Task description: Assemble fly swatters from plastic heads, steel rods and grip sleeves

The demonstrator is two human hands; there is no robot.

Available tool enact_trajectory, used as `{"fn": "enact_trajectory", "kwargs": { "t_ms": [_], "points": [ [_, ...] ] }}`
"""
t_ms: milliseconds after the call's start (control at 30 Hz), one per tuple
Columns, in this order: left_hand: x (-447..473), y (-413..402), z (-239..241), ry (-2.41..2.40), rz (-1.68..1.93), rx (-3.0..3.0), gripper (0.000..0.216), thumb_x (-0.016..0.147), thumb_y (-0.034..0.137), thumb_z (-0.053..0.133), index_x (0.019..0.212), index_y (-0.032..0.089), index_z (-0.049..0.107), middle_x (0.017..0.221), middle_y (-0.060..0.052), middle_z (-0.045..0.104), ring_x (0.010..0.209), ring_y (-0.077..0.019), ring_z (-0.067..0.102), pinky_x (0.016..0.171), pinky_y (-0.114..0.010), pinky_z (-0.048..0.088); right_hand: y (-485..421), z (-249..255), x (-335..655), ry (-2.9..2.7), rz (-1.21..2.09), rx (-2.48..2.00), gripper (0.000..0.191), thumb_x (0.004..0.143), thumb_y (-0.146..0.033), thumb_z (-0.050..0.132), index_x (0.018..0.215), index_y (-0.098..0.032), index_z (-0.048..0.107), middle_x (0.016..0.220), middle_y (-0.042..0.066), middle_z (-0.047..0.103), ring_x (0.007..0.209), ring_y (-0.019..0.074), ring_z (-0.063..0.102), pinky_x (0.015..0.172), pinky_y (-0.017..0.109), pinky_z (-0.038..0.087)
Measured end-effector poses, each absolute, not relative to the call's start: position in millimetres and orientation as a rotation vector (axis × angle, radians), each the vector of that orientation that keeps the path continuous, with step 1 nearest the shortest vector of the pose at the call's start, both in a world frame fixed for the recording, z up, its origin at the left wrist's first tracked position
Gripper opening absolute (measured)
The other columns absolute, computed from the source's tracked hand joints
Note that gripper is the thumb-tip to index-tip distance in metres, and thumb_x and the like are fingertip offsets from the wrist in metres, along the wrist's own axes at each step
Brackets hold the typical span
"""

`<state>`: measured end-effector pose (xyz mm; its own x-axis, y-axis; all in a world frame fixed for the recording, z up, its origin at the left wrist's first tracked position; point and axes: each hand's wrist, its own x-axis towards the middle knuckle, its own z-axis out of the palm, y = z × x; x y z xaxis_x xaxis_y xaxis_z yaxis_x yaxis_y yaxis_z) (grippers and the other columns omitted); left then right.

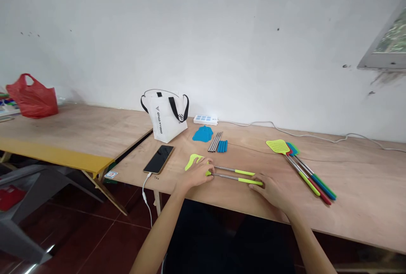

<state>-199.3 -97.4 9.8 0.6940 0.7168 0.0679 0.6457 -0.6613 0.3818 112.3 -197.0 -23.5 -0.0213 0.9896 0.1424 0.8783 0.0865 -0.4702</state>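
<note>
Two yellow-green fly swatters (233, 174) with metal rods lie side by side on the plywood table (364, 193), near its front edge. My left hand (198, 174) rests over their mesh heads, fingers curled on the nearer rod's head end. The fingertips of my right hand (272, 189) press on the nearer swatter's yellow-green handle. Behind them lie blue swatter heads (203, 134), several bare metal rods (215, 141) and blue handles (222, 146). A bundle of assembled swatters (301, 168) in yellow, red, blue and green lies to the right.
A white tote bag (166, 115) stands at the back left, a white power strip (206, 119) with a cable beside it. A black phone (159, 159) on a charging cable lies at the left front corner. A red plastic bag (31, 96) sits on the neighbouring table.
</note>
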Motion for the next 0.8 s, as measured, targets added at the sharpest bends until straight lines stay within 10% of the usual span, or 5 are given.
{"fn": "enact_trajectory", "kwargs": {
  "t_ms": [267,567,800],
  "points": [
    [-205.0,-95.6,10.2,1.073,0.28,2.48,0.017,0.091,0.024,0.055,0.106,0.022,0.061,0.124,-0.004,0.063,0.123,-0.0236,0.057,0.115,-0.044,0.034,-189.5,-41.9,115.8,-1.909,0.329,-1.745,0.027,0.091,-0.054,0.056,0.098,-0.03,0.068,0.106,0.005,0.058,0.098,0.0236,0.063,0.088,0.041,0.053],
    [-207.8,-93.6,5.4,1.132,0.176,2.438,0.041,0.095,0.036,0.057,0.134,0.023,0.056,0.158,-0.009,0.044,0.15,-0.0277,0.035,0.125,-0.053,0.019,-182.9,-49.7,111.9,-2.019,0.232,-1.59,0.03,0.096,-0.051,0.053,0.113,-0.036,0.072,0.14,0.005,0.057,0.132,0.0283,0.051,0.11,0.052,0.041],
    [-199.4,-90.7,-6.8,1.047,0.245,2.51,0.044,0.099,0.038,0.053,0.139,0.022,0.057,0.157,-0.009,0.047,0.148,-0.0254,0.04,0.126,-0.047,0.017,-175.5,-58.9,120.7,-1.958,0.21,-1.612,0.037,0.098,-0.053,0.047,0.11,-0.031,0.075,0.123,0.006,0.069,0.117,0.0272,0.061,0.106,0.051,0.044]
  ]
}}
